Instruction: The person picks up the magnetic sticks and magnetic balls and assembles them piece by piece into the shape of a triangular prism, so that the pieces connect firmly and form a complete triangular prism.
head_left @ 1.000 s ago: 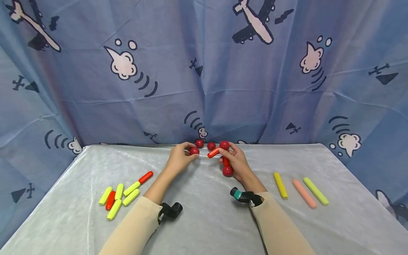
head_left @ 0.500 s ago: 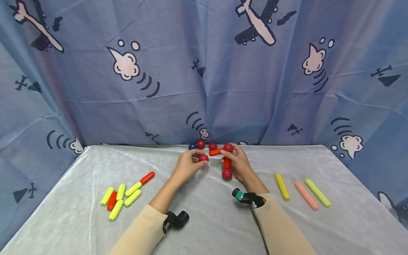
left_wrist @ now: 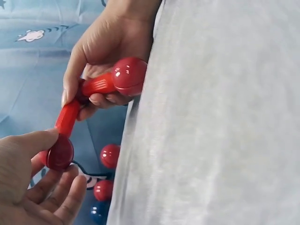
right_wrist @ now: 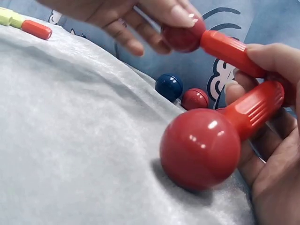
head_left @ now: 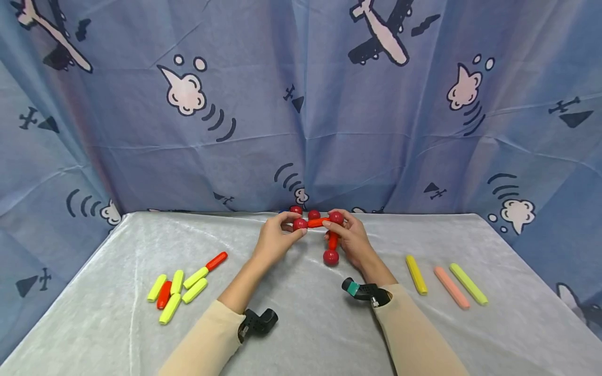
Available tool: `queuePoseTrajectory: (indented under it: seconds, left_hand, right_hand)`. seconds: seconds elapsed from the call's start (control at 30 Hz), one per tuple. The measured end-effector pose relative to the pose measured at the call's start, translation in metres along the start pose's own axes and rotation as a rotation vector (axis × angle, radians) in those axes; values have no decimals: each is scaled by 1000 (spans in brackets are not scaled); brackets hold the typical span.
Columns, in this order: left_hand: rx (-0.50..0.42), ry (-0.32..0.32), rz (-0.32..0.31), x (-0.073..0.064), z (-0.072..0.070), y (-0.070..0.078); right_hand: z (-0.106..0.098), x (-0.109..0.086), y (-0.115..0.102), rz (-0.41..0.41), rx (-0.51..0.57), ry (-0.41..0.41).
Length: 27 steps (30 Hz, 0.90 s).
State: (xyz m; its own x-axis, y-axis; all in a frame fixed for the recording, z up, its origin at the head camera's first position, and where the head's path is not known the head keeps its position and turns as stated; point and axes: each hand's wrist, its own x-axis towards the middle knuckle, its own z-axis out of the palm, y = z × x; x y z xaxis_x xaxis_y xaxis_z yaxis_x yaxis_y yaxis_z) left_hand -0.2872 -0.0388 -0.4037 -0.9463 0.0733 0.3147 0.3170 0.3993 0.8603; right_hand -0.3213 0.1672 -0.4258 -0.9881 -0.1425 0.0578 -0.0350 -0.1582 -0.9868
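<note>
Roughly crosswise runs red rod (head_left: 316,223); second rod (head_left: 333,241) points nearward.

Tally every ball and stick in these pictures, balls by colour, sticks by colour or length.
Red balls: 5
Blue balls: 1
Red sticks: 4
Short yellow-green sticks: 5
Long sticks: 3
Total: 18

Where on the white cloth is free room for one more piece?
Bare: the cloth between the two sleeves, and right of the long green stick to the cloth's right edge. Crowded: the far middle, with left hand, right hand, their red pieces and loose balls, and the left side, with short sticks.
</note>
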Motion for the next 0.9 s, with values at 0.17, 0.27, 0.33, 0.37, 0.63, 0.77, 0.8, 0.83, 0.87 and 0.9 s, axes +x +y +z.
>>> queuePoseTrajectory:
  seconds: [0.17, 0.27, 0.33, 0.37, 0.63, 0.77, 0.8, 0.83, 0.87, 0.9]
  left_hand:
    - [-16, 22, 49, 1, -3, 5]
    - [-35, 41, 73, 1, -4, 8]
    - [-51, 52, 88, 1, -6, 12]
    - [-56, 56, 96, 2, -7, 14]
    - [-78, 43, 164, 0, -12, 29]
    - [-16, -56, 33, -3, -3, 23]
    - [28, -103, -18, -4, 0, 20]
    - [82, -161, -59, -6, 3, 17]
    - [132, -224, -82, -7, 6, 13]
    - [184, -283, -85, -9, 9, 11]
  right_hand:
    - [0, 1, -6, -34, -33, 2]
    - [-2, 0, -12, -43, -87, -29]
    - [-3, 0, -16, -53, -150, -63]
    - [-5, -1, -19, -66, -196, -84]
    - [-10, -4, -37, -152, -475, -195]
    - [-12, 0, -26, -92, -277, -178]
    - [-13, 1, -22, -72, -205, -173]
    - [-14, 1, -18, -53, -135, -164]
    - [-14, 1, -15, -39, -78, -155]
    - [-14, 1, -13, -29, -27, -148]
